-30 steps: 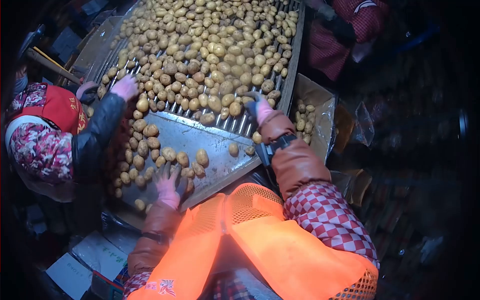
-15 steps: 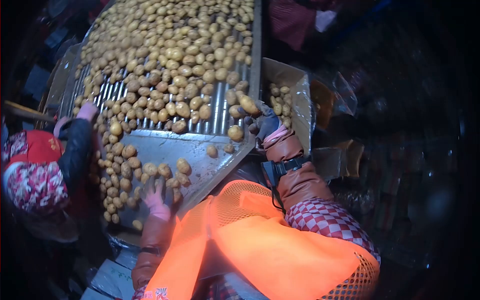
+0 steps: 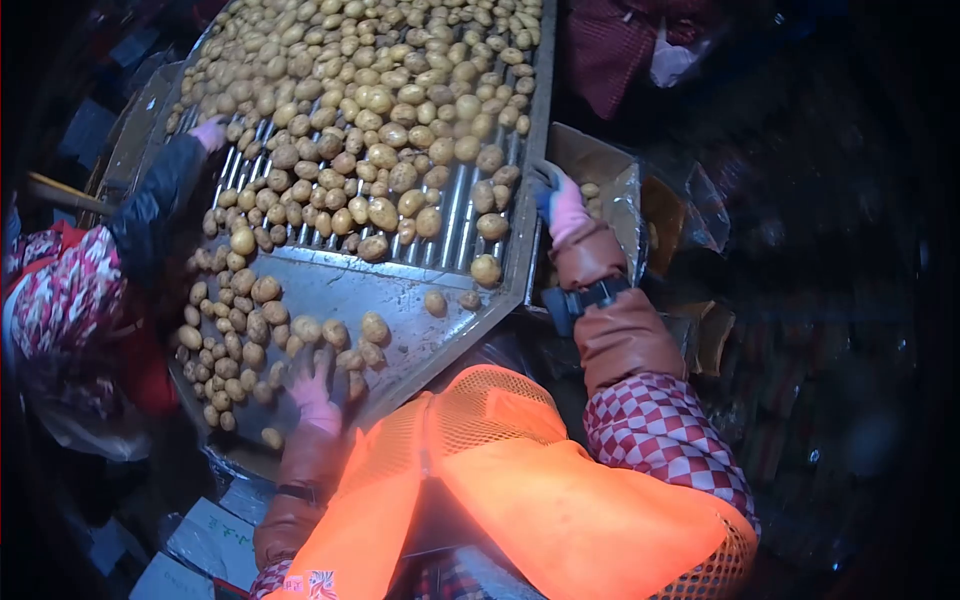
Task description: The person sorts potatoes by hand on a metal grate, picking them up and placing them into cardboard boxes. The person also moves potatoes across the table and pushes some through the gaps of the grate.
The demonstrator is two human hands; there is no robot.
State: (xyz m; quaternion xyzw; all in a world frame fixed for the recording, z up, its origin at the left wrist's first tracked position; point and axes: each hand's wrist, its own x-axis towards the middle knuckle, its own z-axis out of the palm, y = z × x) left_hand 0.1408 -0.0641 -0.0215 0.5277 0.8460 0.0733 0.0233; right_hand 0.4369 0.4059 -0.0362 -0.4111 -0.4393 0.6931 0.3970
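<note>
My left hand point(image 3: 315, 390), in a pink and grey glove, lies with fingers spread at the near edge of a loose group of potatoes point(image 3: 255, 328) on the metal chute point(image 3: 395, 312). My right hand point(image 3: 563, 205), gloved in pink and dark blue, is just past the right side rail, over a cardboard box point(image 3: 622, 190) with potatoes in it. Its fingers bend downward and its palm is turned away, so I cannot tell whether it holds anything. Many more potatoes point(image 3: 385, 155) cover the metal rollers point(image 3: 452, 215) beyond the chute.
On the left a person point(image 3: 75, 290) in a patterned top reaches a gloved hand point(image 3: 210, 132) to the rollers. Another person's maroon sleeve point(image 3: 610, 50) shows at the top right. The table's side rail point(image 3: 537, 170) runs between the rollers and the box. White boxes point(image 3: 212, 540) sit low on the left.
My right hand has moved right from the rollers to over the box; the potato it held is out of sight. My left hand stays among the potatoes. The other person's hand has reached farther up.
</note>
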